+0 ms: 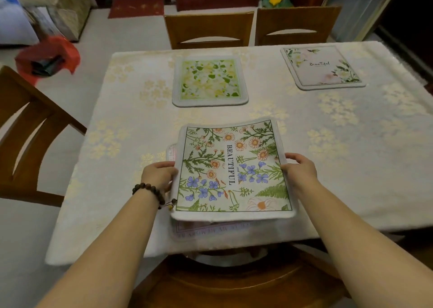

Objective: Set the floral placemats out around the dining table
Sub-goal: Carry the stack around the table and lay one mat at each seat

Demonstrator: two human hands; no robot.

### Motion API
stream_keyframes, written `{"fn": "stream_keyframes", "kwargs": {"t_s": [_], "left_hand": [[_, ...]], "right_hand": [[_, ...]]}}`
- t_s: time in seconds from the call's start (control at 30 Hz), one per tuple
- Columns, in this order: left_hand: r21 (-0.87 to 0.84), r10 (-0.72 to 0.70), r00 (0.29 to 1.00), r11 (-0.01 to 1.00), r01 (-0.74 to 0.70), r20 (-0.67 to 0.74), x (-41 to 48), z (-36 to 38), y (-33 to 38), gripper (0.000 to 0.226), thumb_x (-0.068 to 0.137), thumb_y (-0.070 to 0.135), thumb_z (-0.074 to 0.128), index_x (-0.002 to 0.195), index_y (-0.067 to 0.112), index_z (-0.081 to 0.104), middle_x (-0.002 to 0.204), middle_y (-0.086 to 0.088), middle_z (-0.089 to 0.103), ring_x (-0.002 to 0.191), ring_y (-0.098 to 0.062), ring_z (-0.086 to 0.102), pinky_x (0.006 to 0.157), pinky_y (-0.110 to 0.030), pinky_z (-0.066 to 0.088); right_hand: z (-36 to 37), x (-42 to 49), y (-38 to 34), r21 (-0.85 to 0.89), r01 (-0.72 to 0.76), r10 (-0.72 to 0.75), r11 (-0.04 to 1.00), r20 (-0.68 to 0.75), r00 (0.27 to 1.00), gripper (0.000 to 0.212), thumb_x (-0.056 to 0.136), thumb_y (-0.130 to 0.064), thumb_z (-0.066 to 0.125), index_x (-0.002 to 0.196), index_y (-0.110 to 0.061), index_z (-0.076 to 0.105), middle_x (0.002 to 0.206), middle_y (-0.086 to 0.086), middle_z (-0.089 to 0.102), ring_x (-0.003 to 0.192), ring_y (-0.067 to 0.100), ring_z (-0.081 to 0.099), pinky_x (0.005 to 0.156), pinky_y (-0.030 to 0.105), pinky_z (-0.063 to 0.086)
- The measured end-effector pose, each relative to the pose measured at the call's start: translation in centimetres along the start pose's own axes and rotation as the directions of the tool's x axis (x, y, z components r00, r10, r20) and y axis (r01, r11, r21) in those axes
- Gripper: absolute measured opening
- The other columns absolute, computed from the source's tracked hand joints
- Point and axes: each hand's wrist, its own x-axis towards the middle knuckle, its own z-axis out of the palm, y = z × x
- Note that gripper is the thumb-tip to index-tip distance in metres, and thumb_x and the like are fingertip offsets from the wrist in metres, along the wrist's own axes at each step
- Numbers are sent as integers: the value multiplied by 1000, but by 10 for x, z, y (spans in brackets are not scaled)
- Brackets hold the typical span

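A placemat printed with daisies, blue flowers and the word BEAUTIFUL (232, 169) is held just above the near edge of the table. My left hand (159, 175) grips its left edge and my right hand (298, 168) grips its right edge. Beneath it lies a pinkish placemat (210, 229), mostly hidden, with its near and left edges peeking out. A yellow-green floral placemat (209, 81) lies flat at the far middle of the table. A pale placemat with pink blooms and script lettering (322, 67) lies at the far right.
The table wears a cream tablecloth with gold flowers (117, 124). Two wooden chairs (208, 30) (297, 25) stand at the far side, one chair (28, 132) at the left end, another (234, 282) right below me. A red bag (46, 59) sits on the floor at left.
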Motion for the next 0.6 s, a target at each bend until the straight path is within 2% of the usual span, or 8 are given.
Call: {"fn": "stream_keyframes", "kwargs": {"t_s": [0.07, 0.17, 0.3, 0.43, 0.6], "left_hand": [[-19, 29, 998, 999, -28, 58, -8, 10, 8, 21, 80, -9, 58, 84, 10, 66, 85, -10, 70, 71, -21, 68, 49, -26, 53], [-18, 58, 987, 998, -56, 149, -20, 32, 20, 20, 82, -10, 57, 89, 8, 65, 84, -10, 69, 70, -21, 67, 49, -27, 52], [22, 95, 953, 994, -106, 287, -36, 71, 32, 20, 80, -10, 60, 89, 7, 64, 84, -11, 69, 71, -22, 68, 51, -28, 54], [89, 108, 891, 983, -163, 441, -59, 124, 34, 20, 79, -10, 61, 93, 4, 65, 85, -12, 69, 72, -23, 68, 51, -28, 53], [175, 91, 772, 951, -254, 628, -107, 196, 23, 18, 80, -8, 61, 89, 6, 66, 83, -12, 70, 72, -25, 69, 53, -31, 55]], "right_hand": [[-16, -6, -5, 13, 12, -12, 1000, -35, 999, 28, 76, -4, 72, 92, -25, 66, 85, 4, 70, 62, 21, 71, 46, 25, 54], [-45, -15, -8, 44, 21, -17, 999, -91, 996, 29, 77, -3, 71, 85, -30, 65, 86, 4, 70, 68, 24, 71, 50, 29, 57], [-93, -34, 2, 141, 23, 7, 990, -208, 978, 31, 77, 2, 69, 82, -28, 65, 87, 13, 71, 70, 30, 72, 64, 46, 61], [-150, -63, 21, 255, 19, 74, 967, -350, 934, 34, 79, 5, 65, 82, -28, 64, 92, 15, 71, 76, 33, 72, 66, 50, 60], [-223, -107, 59, 379, 32, 180, 925, -511, 840, 33, 85, 4, 60, 84, -29, 63, 96, 9, 69, 81, 29, 72, 67, 50, 61]]}}
